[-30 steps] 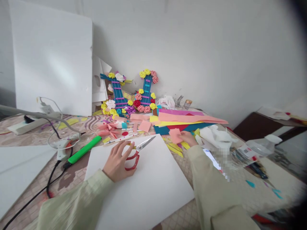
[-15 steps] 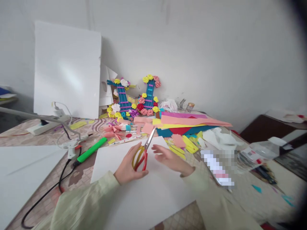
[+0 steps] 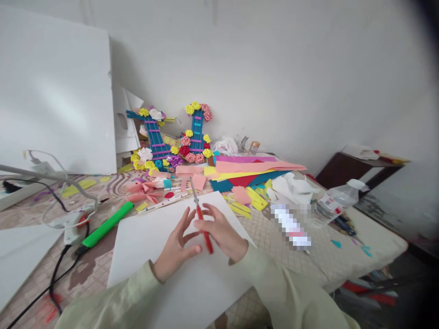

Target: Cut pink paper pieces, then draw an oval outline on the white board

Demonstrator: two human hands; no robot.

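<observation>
Within the fingers of our right hand we held the red-handled scissors, blades pointing away from us. Just left of those fingers, our left hand had its own parted and free. Beneath them lay a white sheet; beyond the fingertips, pink paper.

Okay, counting two hands, one pair of scissors and two blue flower-trimmed decorations. Plus one clear bottle, one small jar, lol.
</observation>
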